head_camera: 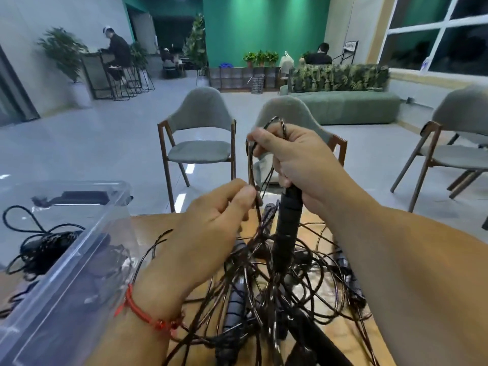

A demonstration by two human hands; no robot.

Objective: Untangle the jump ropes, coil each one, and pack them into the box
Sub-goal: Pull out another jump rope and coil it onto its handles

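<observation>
1. Hands: two. My left hand [211, 225] pinches one thin strand [257, 207] between thumb and forefinger, the other fingers curled in. My right hand [295, 159] grips a black handle [289, 223] upright in its lower fingers, while thumb and forefinger pinch a small loop [277, 125] of the same thin cord above it.
2. Jump ropes: one tangle [298, 281] lies on the wooden table [150, 225], straight under both hands. The cords cross too thickly to count. I make out at least three handles: the one I hold, a grey ribbed handle [233, 307] and a third handle [269, 215] beside my left thumb.
3. Box: one clear plastic box [66, 286] at my left, on the table, near the tangle. One dark bundle of cord [39, 247] shows through its wall.
4. Wrist: one red string bracelet [142, 310] on the left.
5. Around: three grey chairs with wooden legs beyond the table, namely a left chair [200, 133], a middle chair [290, 109] and a right chair [462, 133]; one green sofa [351, 104] further back.
6. In the way: my right hand covers much of the middle chair; my forearms hide part of the tangle.
</observation>
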